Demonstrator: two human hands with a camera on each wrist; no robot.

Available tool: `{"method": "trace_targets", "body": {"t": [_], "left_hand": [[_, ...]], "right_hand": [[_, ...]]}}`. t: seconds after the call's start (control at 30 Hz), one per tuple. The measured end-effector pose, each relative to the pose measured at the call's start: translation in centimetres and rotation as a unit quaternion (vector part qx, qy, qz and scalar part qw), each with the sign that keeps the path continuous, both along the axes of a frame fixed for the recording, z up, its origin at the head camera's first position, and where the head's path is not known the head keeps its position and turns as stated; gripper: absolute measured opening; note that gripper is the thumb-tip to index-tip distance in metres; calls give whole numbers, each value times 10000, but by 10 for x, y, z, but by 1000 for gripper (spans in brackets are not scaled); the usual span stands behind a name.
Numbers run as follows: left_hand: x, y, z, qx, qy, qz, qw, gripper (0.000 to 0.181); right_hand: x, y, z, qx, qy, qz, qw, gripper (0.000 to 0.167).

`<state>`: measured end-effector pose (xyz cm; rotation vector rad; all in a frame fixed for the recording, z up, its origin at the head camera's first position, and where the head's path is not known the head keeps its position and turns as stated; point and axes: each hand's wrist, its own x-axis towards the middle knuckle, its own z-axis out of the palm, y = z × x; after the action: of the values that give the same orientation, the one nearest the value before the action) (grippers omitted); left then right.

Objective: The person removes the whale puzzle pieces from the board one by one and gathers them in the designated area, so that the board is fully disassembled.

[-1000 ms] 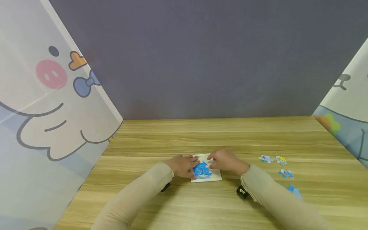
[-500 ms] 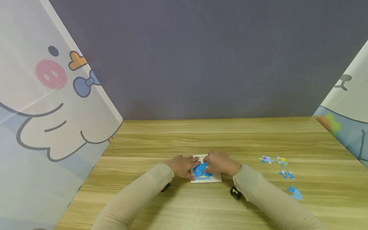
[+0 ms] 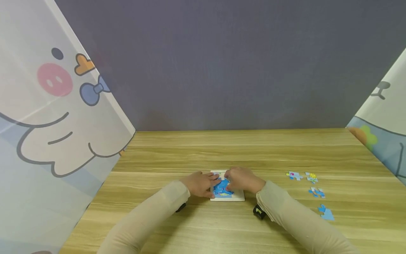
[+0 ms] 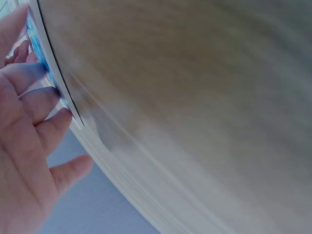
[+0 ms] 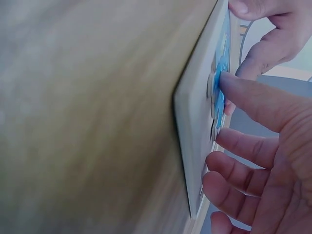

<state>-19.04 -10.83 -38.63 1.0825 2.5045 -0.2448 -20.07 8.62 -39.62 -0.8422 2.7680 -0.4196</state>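
A small white puzzle board (image 3: 238, 198) lies on the table, filled in part with blue picture pieces (image 3: 219, 191). My left hand (image 3: 199, 183) rests on its left side with the fingers spread. In the left wrist view, the fingertips (image 4: 62, 117) touch the board's edge. My right hand (image 3: 243, 180) is over the board's right half. In the right wrist view, its thumb and index finger pinch a blue puzzle piece (image 5: 218, 100) at the board's surface, and the other fingers are bent. The hands partly cover the picture.
To the right on the wooden table (image 3: 177, 148) lie several loose pieces: a pink-swirl piece (image 3: 294, 175), a yellow-flower piece (image 3: 312, 176), a blue and white piece (image 3: 317, 192) and a light-blue piece (image 3: 326, 213). A dark grey panel (image 3: 222, 70) stands behind the table.
My right hand has moved left over the board, and its thumb and index finger have come down onto the blue piece. My left hand has stayed nearly still on the board.
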Motion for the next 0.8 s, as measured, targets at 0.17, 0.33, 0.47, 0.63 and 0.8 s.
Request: {"method": "trace_targets", "body": {"t": [0.17,0.33,0.47,0.63,0.8], "left_hand": [[2,-6,-1,169,-60,-171,9997,67],[4,-7,-1,142,-46,-300,9994,67],[6,-6,-1,71,-71,-277,9996,67],[6,-6,0,-55,-114,-209,9997,67],[6,-5,0,-163,-144,-192,9996,67]], "right_hand": [[-1,0,0,-70,-121,-67,9999,41],[-1,0,0,-106,-150,-87,9998,41],[-1,-1,0,-110,-158,-84,9998,40],[-1,-3,1,-118,-168,-136,9997,39],[-1,-3,3,-138,-218,-283,9993,34]]}}
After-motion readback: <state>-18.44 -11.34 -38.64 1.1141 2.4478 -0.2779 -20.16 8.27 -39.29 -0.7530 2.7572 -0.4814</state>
